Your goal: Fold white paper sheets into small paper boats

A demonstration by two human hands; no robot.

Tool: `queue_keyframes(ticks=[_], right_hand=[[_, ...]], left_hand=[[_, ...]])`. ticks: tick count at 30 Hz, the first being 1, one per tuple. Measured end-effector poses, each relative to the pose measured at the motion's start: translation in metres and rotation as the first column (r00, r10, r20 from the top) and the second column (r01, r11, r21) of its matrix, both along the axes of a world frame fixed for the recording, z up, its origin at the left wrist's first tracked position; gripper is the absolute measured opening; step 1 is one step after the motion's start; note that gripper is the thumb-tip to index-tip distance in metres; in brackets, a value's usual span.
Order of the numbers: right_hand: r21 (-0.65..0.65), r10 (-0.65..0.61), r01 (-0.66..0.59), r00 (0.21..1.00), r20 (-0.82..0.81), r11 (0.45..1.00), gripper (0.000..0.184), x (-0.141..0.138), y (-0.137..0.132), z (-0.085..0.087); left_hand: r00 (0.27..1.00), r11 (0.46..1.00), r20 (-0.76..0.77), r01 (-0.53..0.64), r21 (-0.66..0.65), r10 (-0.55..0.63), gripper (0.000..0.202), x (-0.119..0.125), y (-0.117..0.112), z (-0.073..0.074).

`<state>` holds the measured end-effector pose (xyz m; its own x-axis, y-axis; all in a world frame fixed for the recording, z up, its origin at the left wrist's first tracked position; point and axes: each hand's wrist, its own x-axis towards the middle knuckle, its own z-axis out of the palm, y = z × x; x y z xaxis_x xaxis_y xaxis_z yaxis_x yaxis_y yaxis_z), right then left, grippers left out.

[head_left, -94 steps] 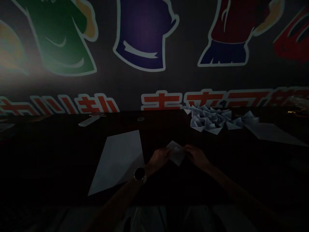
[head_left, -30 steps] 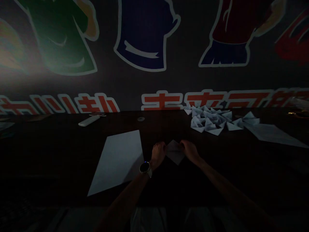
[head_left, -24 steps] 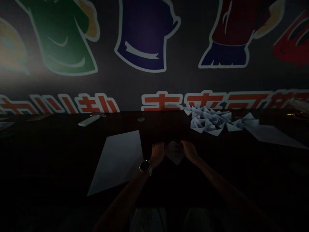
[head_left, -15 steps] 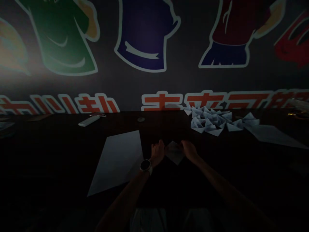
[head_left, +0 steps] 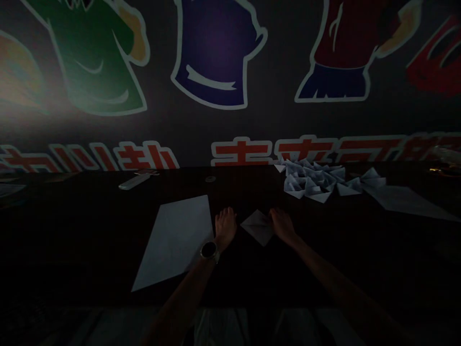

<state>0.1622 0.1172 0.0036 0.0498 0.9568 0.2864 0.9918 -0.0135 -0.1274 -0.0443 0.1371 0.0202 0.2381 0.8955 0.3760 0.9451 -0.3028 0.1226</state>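
Since the left hand (head_left: 225,228) has lifted off, the folded white paper (head_left: 256,228) lies at 12 o'clock between the hands. Hands stand apart; the right hand (head_left: 283,226) rests on its corner, clamp unclear.

A dim indoor room of a public kind, such as a shop or club room, is suggested, though the exact sort cannot be told. A dark wall (head_left: 216,125) is covered by a large printed mural of cartoon figures in sports jerseys, and big red-and-white Chinese lettering (head_left: 273,152) is run along its foot. A long dark table (head_left: 90,230) is set against it, and a heap of folded paper pieces (head_left: 306,180) is laid on it, so craft work at a shared table is indicated.
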Motion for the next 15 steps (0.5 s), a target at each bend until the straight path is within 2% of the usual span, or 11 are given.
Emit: queue_keyframes(ticks=[1, 3, 5, 7, 11, 15], right_hand=[[0.004, 0.001, -0.001, 1.000, 0.000, 1.000, 0.023, -0.001, 0.000, 0.000], [0.014, 0.006, -0.006, 1.000, 0.002, 1.000, 0.024, -0.002, -0.001, 0.001], [0.023, 0.008, -0.008, 1.000, 0.006, 1.000, 0.022, -0.002, -0.003, 0.002], [0.025, 0.005, -0.005, 1.000, 0.010, 1.000, 0.018, -0.002, -0.003, 0.002], [0.030, 0.004, -0.004, 1.000, 0.012, 1.000, 0.016, 0.000, -0.003, 0.002], [0.057, 0.006, -0.007, 1.000, 0.027, 0.998, 0.022, -0.004, -0.007, 0.006]], left_hand=[[1.000, 1.000, 0.005, 0.019, 0.024, -0.019, 0.034, 0.002, -0.003, 0.002], [0.979, 0.977, -0.033, 0.203, 0.071, -0.201, 0.038, 0.009, -0.010, 0.003], [0.870, 0.869, -0.115, 0.489, 0.080, -0.479, 0.046, 0.015, -0.018, -0.002], [0.769, 0.773, -0.145, 0.633, 0.045, -0.622, 0.050, 0.019, -0.024, -0.011], [0.764, 0.769, -0.092, 0.638, -0.035, -0.638, 0.056, 0.019, -0.026, -0.022], [0.762, 0.763, -0.047, 0.644, -0.051, -0.646, 0.060, 0.019, -0.025, -0.018]])
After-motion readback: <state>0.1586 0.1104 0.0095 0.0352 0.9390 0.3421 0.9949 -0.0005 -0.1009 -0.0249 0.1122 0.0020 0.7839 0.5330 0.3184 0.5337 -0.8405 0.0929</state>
